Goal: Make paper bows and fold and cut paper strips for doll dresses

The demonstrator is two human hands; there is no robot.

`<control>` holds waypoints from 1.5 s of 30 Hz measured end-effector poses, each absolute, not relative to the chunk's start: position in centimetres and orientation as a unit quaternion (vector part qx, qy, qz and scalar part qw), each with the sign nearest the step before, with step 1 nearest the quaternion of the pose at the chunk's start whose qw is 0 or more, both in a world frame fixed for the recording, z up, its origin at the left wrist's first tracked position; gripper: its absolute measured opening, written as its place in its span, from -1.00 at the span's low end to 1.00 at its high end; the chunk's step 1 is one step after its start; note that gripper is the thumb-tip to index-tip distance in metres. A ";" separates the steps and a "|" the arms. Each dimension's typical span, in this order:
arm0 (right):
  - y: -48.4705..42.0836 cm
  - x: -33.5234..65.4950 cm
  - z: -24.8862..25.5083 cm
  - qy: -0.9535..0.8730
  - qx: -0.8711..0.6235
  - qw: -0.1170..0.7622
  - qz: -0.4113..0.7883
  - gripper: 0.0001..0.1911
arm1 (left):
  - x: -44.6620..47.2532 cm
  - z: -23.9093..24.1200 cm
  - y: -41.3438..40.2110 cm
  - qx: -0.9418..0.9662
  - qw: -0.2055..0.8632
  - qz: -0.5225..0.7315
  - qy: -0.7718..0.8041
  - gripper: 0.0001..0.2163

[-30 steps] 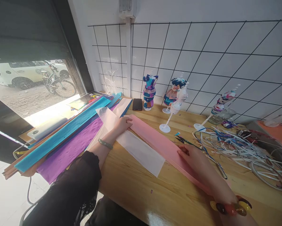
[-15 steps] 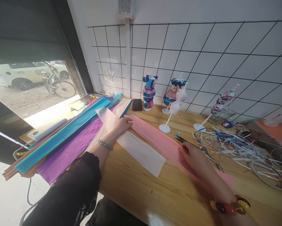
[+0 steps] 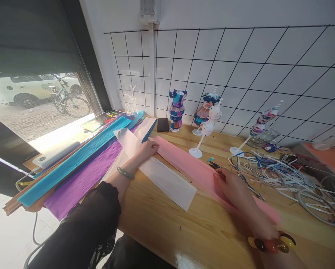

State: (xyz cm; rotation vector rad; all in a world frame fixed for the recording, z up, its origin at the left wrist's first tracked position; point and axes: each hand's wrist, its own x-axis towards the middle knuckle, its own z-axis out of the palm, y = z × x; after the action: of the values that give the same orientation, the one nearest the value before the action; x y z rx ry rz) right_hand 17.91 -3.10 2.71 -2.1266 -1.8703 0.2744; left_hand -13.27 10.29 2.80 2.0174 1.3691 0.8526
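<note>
A long pink strip of thin paper (image 3: 184, 158) runs diagonally across the wooden table. My left hand (image 3: 147, 150) has its fingers closed on the far left end of the strip, while the wrist crosses over a white paper strip (image 3: 170, 181). Toward the other end, my right hand (image 3: 231, 183) pinches the upper edge of the pink strip between thumb and fingers, its forearm lying over the paper. Dark scissors (image 3: 213, 163) lie just beyond the right fingertips, mostly hidden behind that hand. A small teal scrap (image 3: 210, 159) sits beside the blades.
Rolled teal paper (image 3: 77, 158) and purple paper (image 3: 86, 181) lie to the left. Small dressed mannequins on stands, among them a white one (image 3: 209, 125), line the wall behind a phone (image 3: 163, 124). Tangled ribbons (image 3: 279, 173) and a glass jar (image 3: 268, 136) fill the right side.
My right hand has shifted slightly right along the pink strip's edge, and its fingers have closed more tightly. The strip's right end has moved slightly. My left hand stays nearly in place.
</note>
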 end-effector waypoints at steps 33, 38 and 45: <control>-3.1 15.1 0.1 -0.805 -0.551 0.205 0.076 -0.73 | -26.7 2.7 13.7 0.522 0.029 0.097 0.847 -0.58; -3.0 15.3 -0.2 -0.805 -0.551 0.208 0.076 -0.72 | -27.3 2.8 13.2 0.539 0.020 0.086 0.837 -0.59; -3.0 15.3 -0.2 -0.803 -0.551 0.211 0.083 -0.71 | -27.5 3.1 12.6 0.535 0.018 0.080 0.841 -0.53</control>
State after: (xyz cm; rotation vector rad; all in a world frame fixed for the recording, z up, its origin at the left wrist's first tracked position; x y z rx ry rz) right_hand 15.29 -3.00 -0.24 -1.5319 -2.2317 0.2298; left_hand -27.51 12.56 3.12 1.6604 2.6115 0.2491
